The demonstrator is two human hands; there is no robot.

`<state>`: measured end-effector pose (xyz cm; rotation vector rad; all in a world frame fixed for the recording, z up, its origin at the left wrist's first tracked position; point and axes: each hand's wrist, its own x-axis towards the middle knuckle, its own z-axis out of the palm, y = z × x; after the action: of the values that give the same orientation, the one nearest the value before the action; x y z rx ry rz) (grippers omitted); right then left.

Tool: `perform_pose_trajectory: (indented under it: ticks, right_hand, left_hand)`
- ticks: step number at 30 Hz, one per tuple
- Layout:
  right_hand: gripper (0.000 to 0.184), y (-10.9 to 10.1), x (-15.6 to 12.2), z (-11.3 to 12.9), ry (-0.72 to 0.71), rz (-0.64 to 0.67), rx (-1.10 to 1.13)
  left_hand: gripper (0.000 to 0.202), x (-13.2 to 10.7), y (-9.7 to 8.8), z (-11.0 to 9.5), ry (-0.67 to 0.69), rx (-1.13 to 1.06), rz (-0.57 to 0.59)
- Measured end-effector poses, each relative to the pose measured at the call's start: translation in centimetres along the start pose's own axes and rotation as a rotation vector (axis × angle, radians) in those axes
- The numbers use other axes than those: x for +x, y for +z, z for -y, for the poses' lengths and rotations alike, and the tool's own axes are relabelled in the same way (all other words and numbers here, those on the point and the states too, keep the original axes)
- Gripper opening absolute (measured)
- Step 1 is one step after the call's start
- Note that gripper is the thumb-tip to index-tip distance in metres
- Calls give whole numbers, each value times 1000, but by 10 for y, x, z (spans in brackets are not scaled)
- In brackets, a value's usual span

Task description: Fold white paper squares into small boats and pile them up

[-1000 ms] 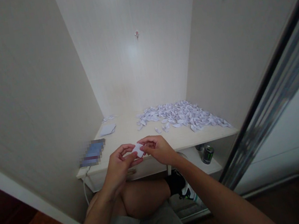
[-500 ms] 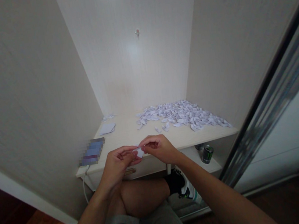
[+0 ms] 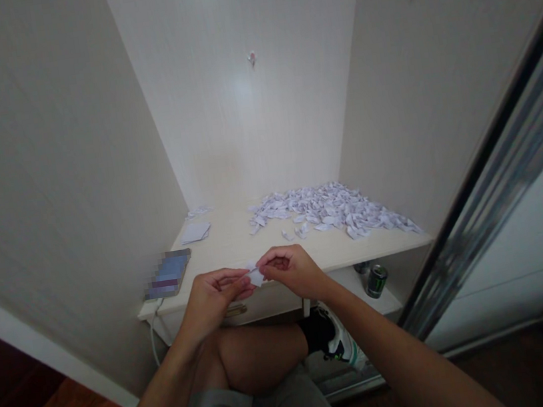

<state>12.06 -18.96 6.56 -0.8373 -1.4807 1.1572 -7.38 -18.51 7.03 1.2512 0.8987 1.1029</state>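
Observation:
A small white piece of paper (image 3: 256,277) is pinched between both hands, just over the front edge of the white desk (image 3: 227,250). My left hand (image 3: 217,299) closes on its left side with thumb and fingers. On the right side, my right hand (image 3: 294,271) grips the paper between thumb and forefinger, the other fingers curled in. Beyond the hands, a wide heap of small folded white papers (image 3: 325,206) covers the right rear of the desk. A short stack of flat white paper pieces (image 3: 195,232) lies at the left.
A phone (image 3: 169,274) with a white cable (image 3: 153,338) lies at the desk's left edge. A dark can (image 3: 376,281) stands on the lower shelf at right. Walls enclose the desk on both sides. My crossed leg (image 3: 267,355) is beneath the drawer.
The paper has shifted slightly right, and a bit more of it shows between my fingers. Both hands keep their pinch; the camera view has moved a little.

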Motion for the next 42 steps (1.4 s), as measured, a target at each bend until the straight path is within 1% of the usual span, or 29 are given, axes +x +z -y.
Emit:
perform_pose_trajectory:
  ticks: [5, 7, 9, 11, 13, 17, 21, 24, 27, 32, 35, 38, 42]
  right_hand:
    - [14, 1, 1, 0, -28, 2, -10]
    - [11, 1, 1, 1, -92, -3, -66]
    - [8, 0, 0, 2, -188, -29, -153]
    - [11, -1, 0, 2, -279, -58, -244]
    - [14, -1, -1, 3, -341, -81, -316]
    - [17, -1, -2, 3, -415, -115, -384]
    - [16, -1, -5, 2, -442, -99, -366]
    - [11, -1, -7, 1, -424, -75, -305]
    - [6, 0, -8, 2, -353, -94, -265]
    - [14, 2, -8, 1, -228, -121, -190]
    - [18, 2, -8, 0, -163, -138, -160]
    - [21, 3, -8, -1, -127, -157, -135]
    - [26, 4, -9, 1, -95, -167, -72]
  left_hand:
    - [33, 0, 2, -3, -13, -41, 10]
    - [33, -2, 3, -4, -13, -60, 14]
    - [34, -3, 5, -5, -10, -91, 17]
    - [34, -4, 8, -5, -14, -119, 13]
    - [33, -4, 10, -5, -10, -122, 7]
    - [33, -2, 12, -4, -4, -99, 6]
    - [34, -1, 11, -4, -32, -120, 13]
    - [34, -2, 11, -4, -32, -124, 24]
    - [33, -2, 12, -4, -31, -98, 27]
    - [34, -2, 12, -7, -28, -25, -14]
    - [32, -3, 12, -10, -14, 22, 0]
    - [32, -2, 12, -11, 18, 61, 14]
    - [33, -1, 13, -10, 91, 101, -6]
